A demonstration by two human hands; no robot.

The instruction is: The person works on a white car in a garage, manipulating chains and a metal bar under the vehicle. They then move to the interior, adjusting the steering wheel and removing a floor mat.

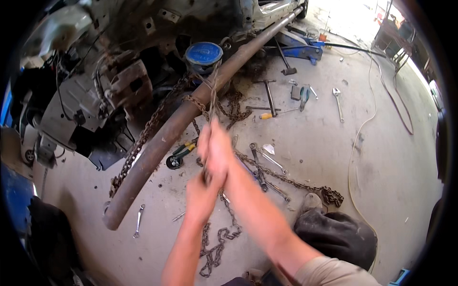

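Note:
A long rusty steel pipe (157,148) slants from lower left to upper right, with rusty chain (143,140) draped and looped around it. Beside the pipe, near the looped chain, sits a round blue-topped metal piece (204,55). My right hand (214,145) is closed on a narrow strand running up to the pipe, apparently chain, blurred by motion. Just below it, my left hand (200,193) grips the same strand. More chain (222,240) trails onto the floor beneath my hands.
A dismantled vehicle body (76,124) fills the upper left. Wrenches (338,105), pliers (303,100), a hammer (286,66) and other tools lie on the concrete floor (381,167). A blue floor jack (298,52) stands behind; cables (358,143) cross the right side. My bent leg (343,233) is lower right.

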